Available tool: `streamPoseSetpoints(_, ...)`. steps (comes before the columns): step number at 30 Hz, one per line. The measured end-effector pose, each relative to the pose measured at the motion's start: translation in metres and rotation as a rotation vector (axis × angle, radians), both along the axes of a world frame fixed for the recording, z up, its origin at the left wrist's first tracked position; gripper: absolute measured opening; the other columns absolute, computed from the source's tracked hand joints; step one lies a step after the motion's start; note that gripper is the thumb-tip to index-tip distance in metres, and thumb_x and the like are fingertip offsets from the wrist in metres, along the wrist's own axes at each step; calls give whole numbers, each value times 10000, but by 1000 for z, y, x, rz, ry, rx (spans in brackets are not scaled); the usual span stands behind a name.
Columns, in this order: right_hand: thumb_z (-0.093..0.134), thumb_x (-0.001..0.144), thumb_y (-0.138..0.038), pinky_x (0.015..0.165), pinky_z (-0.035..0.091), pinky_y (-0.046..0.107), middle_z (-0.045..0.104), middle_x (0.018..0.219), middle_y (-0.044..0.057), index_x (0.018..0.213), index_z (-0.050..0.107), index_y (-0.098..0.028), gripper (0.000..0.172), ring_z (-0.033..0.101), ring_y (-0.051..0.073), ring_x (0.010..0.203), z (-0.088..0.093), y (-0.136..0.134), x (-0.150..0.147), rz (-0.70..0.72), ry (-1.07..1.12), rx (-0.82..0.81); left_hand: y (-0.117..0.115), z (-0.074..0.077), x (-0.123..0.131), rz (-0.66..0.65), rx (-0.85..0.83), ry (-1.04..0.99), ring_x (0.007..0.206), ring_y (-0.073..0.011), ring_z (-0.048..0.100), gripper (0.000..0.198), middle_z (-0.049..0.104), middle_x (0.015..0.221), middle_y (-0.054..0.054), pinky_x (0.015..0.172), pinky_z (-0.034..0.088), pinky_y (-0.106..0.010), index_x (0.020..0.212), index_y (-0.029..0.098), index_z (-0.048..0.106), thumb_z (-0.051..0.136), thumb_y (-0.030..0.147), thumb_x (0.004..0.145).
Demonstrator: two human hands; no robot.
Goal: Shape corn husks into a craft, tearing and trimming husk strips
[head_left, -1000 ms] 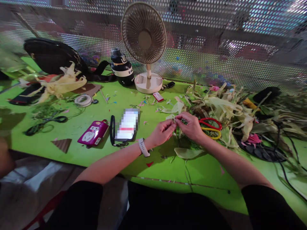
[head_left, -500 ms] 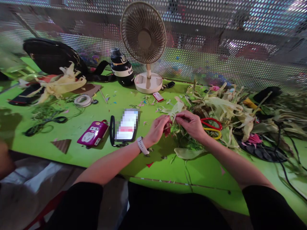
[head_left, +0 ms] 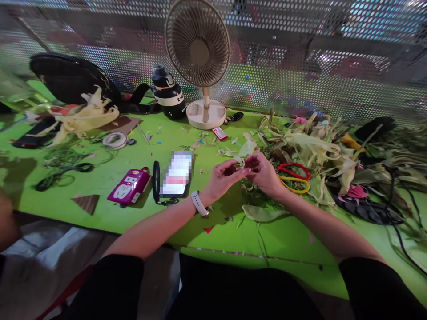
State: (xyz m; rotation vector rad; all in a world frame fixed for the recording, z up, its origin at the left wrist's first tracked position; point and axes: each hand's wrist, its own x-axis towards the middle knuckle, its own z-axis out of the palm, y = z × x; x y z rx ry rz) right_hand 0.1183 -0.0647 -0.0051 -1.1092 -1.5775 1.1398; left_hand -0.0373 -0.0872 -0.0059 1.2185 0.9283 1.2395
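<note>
One view: head-worn camera facing forward toward the fan point(head_left: 199, 52), tilted down. Viewpoint high on the fan's near side, close behind left hand point(head_left: 222, 180) and right hand point(head_left: 264, 177).

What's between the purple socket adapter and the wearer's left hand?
Head view: a black strap, then the smartphone, then a small pink scrap lie between the purple socket adapter and left hand.

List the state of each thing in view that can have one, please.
Pale strip: between left grip and right grip, mostly hidden.
Phone: lying, screen lit.
Fan: upright; spinning or not, cannot tell.
Black bottle: upright, capped.
Scissors with red and yellow loops: lying, blades hidden.
Purple adapter: visible sockets unplugged.
Watch: fastened on left wrist.
Husk pile: loose, tangled.
</note>
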Motion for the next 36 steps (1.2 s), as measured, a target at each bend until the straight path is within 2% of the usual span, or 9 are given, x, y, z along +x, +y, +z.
streamPoseSetpoints(3, 752, 621, -278, 555, 433, 242, 590, 785, -24, 887, 508, -215, 366, 523, 107, 634, 4, 2, 2, 35, 45, -37, 2, -2, -1, 24, -5, 15, 541, -69, 369, 349, 471, 585, 42, 489, 267, -221, 797, 160, 678, 807, 458, 670)
streamPoseSetpoints(7, 708, 584, -271, 526, 464, 239, 599, 782, -26, 894, 526, -211, 365, 538, 109, 615, 13, 8, 5, 122, 213, -280, 5, -3, -2, 11, 13, -2, 595, -82, 440, 324, 582, 685, 7, 540, 345, -221, 821, 158, 676, 769, 448, 712)
streamPoseSetpoints(10, 650, 662, -424, 387, 331, 205, 589, 648, -14, 799, 552, -191, 288, 492, 100, 508, 16, 10, 5, 172, 276, -485, 4, -3, -3, -46, 37, 26, 604, -88, 460, 294, 579, 683, 5, 549, 355, -226, 851, 157, 667, 744, 419, 742)
streamPoseSetpoints(13, 678, 710, -493, 342, 178, 197, 493, 491, -60, 707, 541, -185, 337, 322, 46, 368, 16, 9, 3, 168, 289, -573, 1, -3, -5, -109, 60, 73, 554, -75, 424, 218, 522, 634, 29, 514, 328, -220, 825, 162, 631, 691, 369, 791)
streamPoseSetpoints(15, 779, 650, -433, 349, 164, 185, 481, 488, -94, 721, 553, -181, 345, 248, 13, 342, 15, 8, 1, 120, 354, -580, 1, -4, -6, -140, 44, 87, 510, -68, 413, 172, 484, 604, 47, 490, 327, -218, 805, 171, 592, 649, 333, 814)
streamPoseSetpoints(18, 831, 598, -406, 354, 186, 176, 515, 524, -94, 744, 584, -173, 370, 290, 8, 353, 15, 7, -1, 100, 461, -592, 0, -4, -7, -158, 3, 86, 488, -68, 429, 120, 486, 604, 52, 473, 341, -215, 786, 179, 552, 599, 285, 817)
streamPoseSetpoints(22, 837, 614, -408, 351, 163, 178, 528, 541, -84, 731, 599, -162, 361, 304, 5, 362, 15, 5, -1, 109, 452, -565, -1, -1, -7, -164, 29, 95, 523, -66, 422, 70, 491, 628, 47, 490, 335, -207, 799, 168, 573, 601, 231, 787)
streamPoseSetpoints(29, 858, 598, -395, 374, 201, 179, 579, 617, -57, 710, 587, -171, 369, 347, 13, 416, 15, 0, -4, 49, 454, -453, -1, 0, -4, -115, 27, 110, 486, -57, 374, 309, 441, 568, 58, 455, 274, -212, 708, 167, 543, 696, 423, 791)
streamPoseSetpoints(36, 828, 624, -508, 383, 199, 197, 452, 545, -80, 732, 569, -197, 420, 305, 37, 422, 3, 3, -4, -42, 415, -259, 1, -1, -5, -111, -37, 135, 458, -57, 440, 381, 546, 603, 37, 439, 346, -203, 748, 167, 551, 686, 522, 789)
